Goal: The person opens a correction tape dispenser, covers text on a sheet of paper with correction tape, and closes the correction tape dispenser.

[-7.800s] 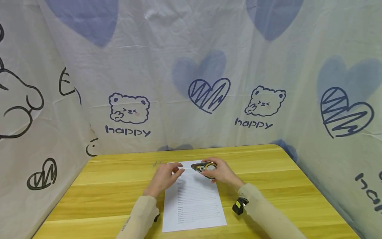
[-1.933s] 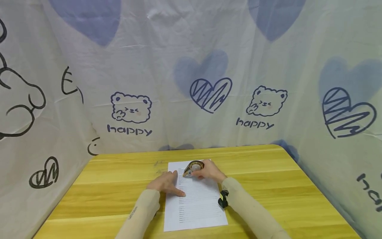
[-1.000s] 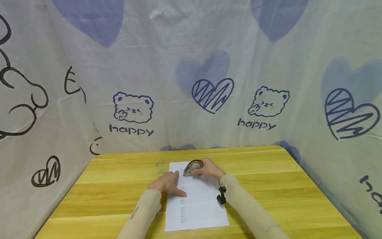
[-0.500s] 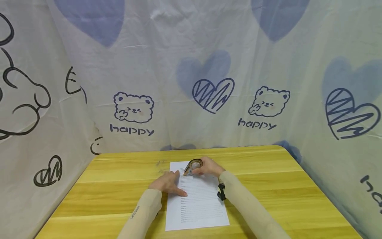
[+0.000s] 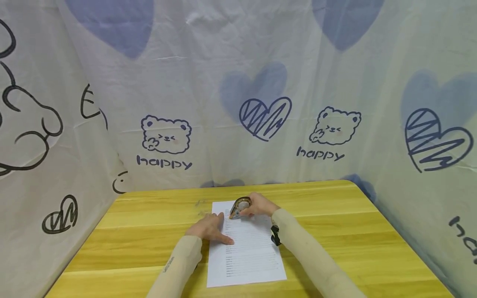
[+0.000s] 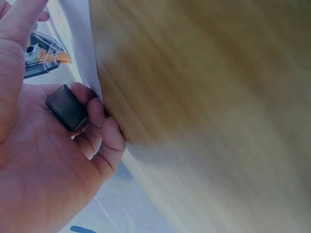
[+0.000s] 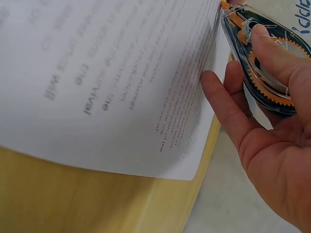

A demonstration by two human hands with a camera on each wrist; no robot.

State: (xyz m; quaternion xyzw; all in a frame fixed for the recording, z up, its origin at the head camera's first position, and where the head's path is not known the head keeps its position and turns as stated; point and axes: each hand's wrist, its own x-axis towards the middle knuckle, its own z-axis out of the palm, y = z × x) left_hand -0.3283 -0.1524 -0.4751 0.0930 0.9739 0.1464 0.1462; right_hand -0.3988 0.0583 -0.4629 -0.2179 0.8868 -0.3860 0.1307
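A printed sheet of paper (image 5: 253,269) lies on the table under both hands. My right hand (image 5: 258,205) grips a correction tape dispenser (image 5: 241,205) with a clear case and orange gear, well seen in the right wrist view. The dispenser stands tilted, its orange tip (image 5: 230,217) down at the upper-left printed lines. My left hand (image 5: 208,228) rests on the sheet's left edge, thumb and index finger spread. In the left wrist view its other fingers curl around a small dark plastic cap (image 6: 67,108), hidden in the head view.
The yellow wood-grain table (image 5: 149,231) reaches out on both sides of the sheet. Behind it and along both sides hangs a white curtain (image 5: 216,157) printed with hearts and bears. A black wrist camera (image 5: 275,236) sits under the right sleeve.
Several seconds ago both hands were raised over the sheet's top; since then the left has come down onto its edge and the dispenser's tip onto the print. Lately the dispenser has tipped slightly more upright.
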